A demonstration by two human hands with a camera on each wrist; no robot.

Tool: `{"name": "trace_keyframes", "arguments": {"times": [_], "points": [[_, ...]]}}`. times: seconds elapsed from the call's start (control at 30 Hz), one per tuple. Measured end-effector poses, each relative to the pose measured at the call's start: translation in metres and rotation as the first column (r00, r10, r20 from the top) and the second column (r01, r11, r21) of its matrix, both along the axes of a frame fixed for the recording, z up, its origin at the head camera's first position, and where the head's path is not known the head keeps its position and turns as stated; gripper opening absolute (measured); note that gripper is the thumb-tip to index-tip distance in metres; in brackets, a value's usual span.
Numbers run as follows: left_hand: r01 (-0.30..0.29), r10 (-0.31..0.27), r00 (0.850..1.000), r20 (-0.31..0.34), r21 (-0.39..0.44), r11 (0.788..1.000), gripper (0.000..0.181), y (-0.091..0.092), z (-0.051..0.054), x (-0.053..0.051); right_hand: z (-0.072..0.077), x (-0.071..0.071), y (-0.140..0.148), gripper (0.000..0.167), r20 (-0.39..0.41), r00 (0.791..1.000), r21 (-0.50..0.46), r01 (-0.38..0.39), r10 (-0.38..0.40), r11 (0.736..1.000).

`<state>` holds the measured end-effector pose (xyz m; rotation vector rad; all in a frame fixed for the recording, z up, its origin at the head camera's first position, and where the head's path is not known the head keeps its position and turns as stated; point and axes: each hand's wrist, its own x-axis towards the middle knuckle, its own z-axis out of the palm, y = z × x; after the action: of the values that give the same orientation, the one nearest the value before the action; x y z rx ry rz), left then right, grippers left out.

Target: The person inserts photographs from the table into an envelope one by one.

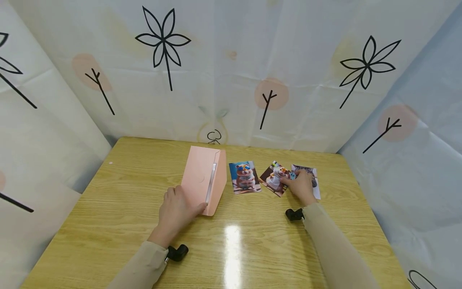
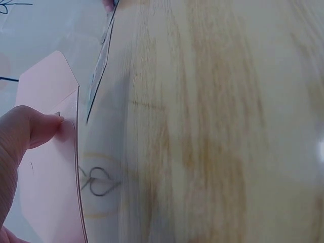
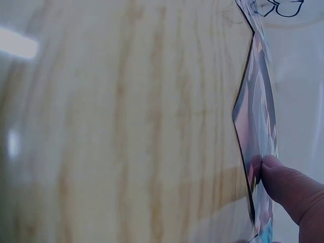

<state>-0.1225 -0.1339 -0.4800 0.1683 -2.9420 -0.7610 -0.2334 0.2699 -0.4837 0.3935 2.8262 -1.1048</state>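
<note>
Left hand [image 1: 176, 209] is gripping the pink envelope [image 1: 199, 172], so I'd lift the middle photo [image 1: 271, 181], right of the envelope, edges only, though honestly can't tell if the right hand [image 1: 303, 187] pinches it.

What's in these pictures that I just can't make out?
Rightmost card, head view: part of its printed image is behind the right hand.
Inside of the pink envelope, head view: its own paper hides it.
Left hand, left wrist view: partly cut off by the left edge.
</note>
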Motion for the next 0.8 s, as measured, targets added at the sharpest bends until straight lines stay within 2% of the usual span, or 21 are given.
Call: {"name": "trace_keyframes", "arguments": {"times": [0.47, 0.63, 0.8], "points": [[0.018, -0.018, 1.000, -0.001, 0.009, 1.000, 0.098, 0.002, 0.004, 0.004, 0.005, 0.000, -0.009, 0.077, -0.043, 0.998, 0.054, 0.048, -0.045, 0.997], [0.020, -0.020, 1.000, 0.000, 0.010, 1.000, 0.099, 0.003, 0.004, 0.004, 0.007, 0.001, -0.011, 0.075, -0.047, 0.997, 0.039, 0.056, -0.054, 0.998], [0.024, -0.024, 1.000, -0.013, 0.001, 1.000, 0.099, 0.003, 0.004, 0.005, 0.010, 0.002, -0.013, 0.065, -0.074, 0.996, 0.013, 0.045, -0.044, 0.999]]}}
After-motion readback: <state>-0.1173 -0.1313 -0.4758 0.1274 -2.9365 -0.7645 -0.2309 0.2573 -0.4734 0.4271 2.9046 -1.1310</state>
